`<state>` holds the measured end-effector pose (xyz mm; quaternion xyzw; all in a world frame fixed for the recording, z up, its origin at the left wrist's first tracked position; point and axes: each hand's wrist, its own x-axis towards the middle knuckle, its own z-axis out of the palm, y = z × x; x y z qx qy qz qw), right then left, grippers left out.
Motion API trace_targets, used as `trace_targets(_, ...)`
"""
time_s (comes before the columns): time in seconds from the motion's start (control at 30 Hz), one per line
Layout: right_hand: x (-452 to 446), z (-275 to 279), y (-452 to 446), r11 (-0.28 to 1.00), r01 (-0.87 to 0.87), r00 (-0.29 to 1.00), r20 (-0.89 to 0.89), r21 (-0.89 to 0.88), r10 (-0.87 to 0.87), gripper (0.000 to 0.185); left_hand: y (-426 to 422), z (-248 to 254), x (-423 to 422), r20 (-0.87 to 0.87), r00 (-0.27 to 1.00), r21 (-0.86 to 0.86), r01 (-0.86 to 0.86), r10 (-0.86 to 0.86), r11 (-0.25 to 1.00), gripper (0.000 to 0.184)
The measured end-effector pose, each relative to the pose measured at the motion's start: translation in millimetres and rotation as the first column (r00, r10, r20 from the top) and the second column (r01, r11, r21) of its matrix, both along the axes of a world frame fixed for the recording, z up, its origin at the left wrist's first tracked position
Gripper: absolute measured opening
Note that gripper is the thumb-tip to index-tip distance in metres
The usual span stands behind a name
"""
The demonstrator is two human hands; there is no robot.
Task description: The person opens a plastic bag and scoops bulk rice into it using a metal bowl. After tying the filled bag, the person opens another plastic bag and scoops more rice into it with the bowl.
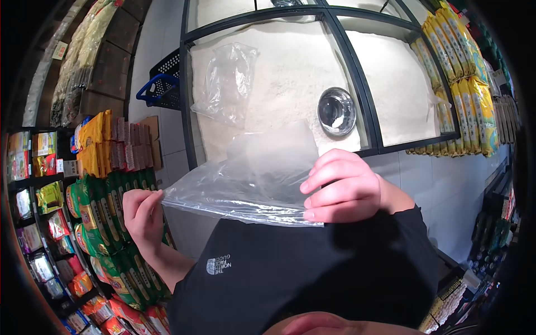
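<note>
A clear plastic bag (pixel 245 190) is stretched between both hands in front of the chest. My left hand (pixel 144 215) pinches its left corner between thumb and fingers. On the other side my right hand (pixel 343 190) has its fingers curled over the bag's right end, gripping it. The bag's far part lies over the near edge of a bin of white grain (pixel 279 72). Another crumpled clear bag (pixel 229 78) rests on the grain at the left. A round metal bowl (pixel 336 111) sits in the grain at the right, beyond my right hand.
Black frames (pixel 357 72) divide the bins. A blue basket (pixel 162 86) stands left of them. Green packages (pixel 106 223) and shelves of small packets (pixel 50 195) line the left side. Yellow packages (pixel 472 111) are stacked at the right.
</note>
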<state>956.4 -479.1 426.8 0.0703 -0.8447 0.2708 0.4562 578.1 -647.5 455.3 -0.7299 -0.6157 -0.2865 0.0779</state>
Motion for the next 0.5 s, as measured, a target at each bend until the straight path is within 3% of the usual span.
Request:
trace_targets(0.1, -9, -4, -2, 0.998, -0.046, 0.997, 0.062, 0.034, 0.044, 0.013, 1, -16, -7, 0.022, 0.999, -0.029, -0.024, 0.025, 0.999, 0.030)
trace_targets(0.33, -41, -33, 2, 0.994, 0.077, 0.997, 0.036, -0.080, -0.074, 0.021, -10, -46, -33, 0.078, 0.988, -0.186, -0.115, 0.132, 0.976, 0.025)
trace_targets(0.5, -76, -50, 3, 0.977, 0.167, 0.970, 0.198, -0.131, -0.139, 0.026, -21, -66, -62, 0.052, 0.982, -0.265, -0.160, 0.180, 0.951, 0.021)
